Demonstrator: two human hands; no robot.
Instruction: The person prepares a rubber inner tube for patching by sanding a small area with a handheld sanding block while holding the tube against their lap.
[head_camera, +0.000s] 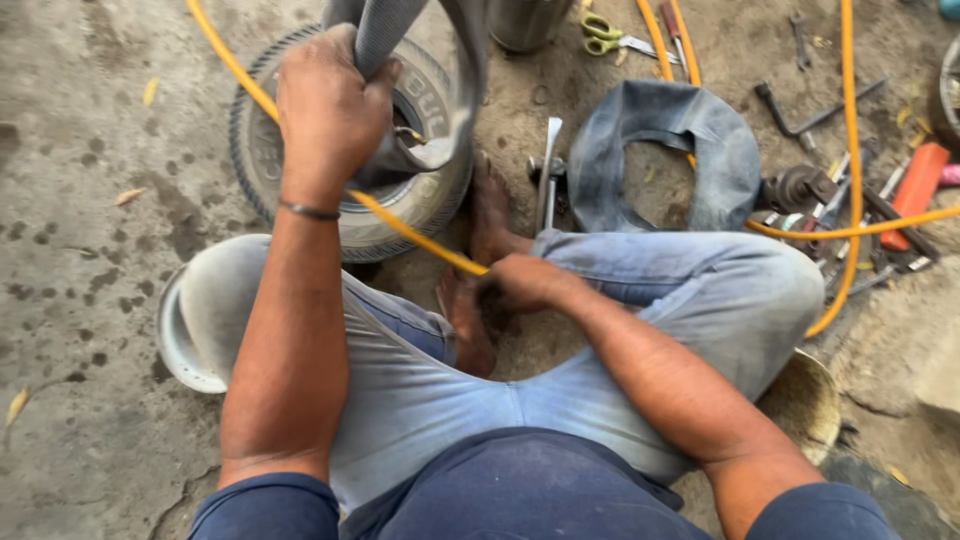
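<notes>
Left hand (330, 110) fisted tight round a grey inner tube (385, 40), held up over the small tyre (265, 150) on the floor. Right hand (520, 280) curled closed on the yellow hose (420, 232), low betw. the knees, near the bare feet. 2nd tube (665, 130) lies flat w/ tools beside.

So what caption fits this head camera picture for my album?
Seated person's left hand grips a grey inner tube above a tyre; right hand holds a yellow hose.

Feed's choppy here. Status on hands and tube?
Left hand grips grey tube above tyre. Right hand shut on yellow hose. Nothing blocking.
</notes>
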